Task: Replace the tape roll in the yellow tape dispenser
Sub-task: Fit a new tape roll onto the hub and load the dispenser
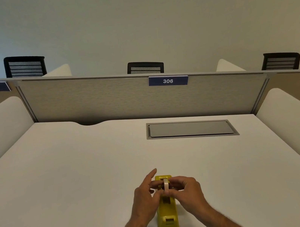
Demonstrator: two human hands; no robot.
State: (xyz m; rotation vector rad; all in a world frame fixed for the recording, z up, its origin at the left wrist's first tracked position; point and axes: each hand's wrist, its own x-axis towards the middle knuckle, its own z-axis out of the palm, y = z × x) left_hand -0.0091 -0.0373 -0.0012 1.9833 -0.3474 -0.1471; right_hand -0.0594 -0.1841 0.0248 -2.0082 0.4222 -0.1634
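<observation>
Your tape roll [166, 187] stands on edge, pale and thin, over the open well of the yellow dispenser [167, 214], which lies near you on the desk [76, 174]. Your left hand [145, 196] and right hand [187, 191] both pinch the roll at its sides. It seems partly seated, though your fingers hide the hub. If it tilts, it could jam or slip out sideways.
</observation>
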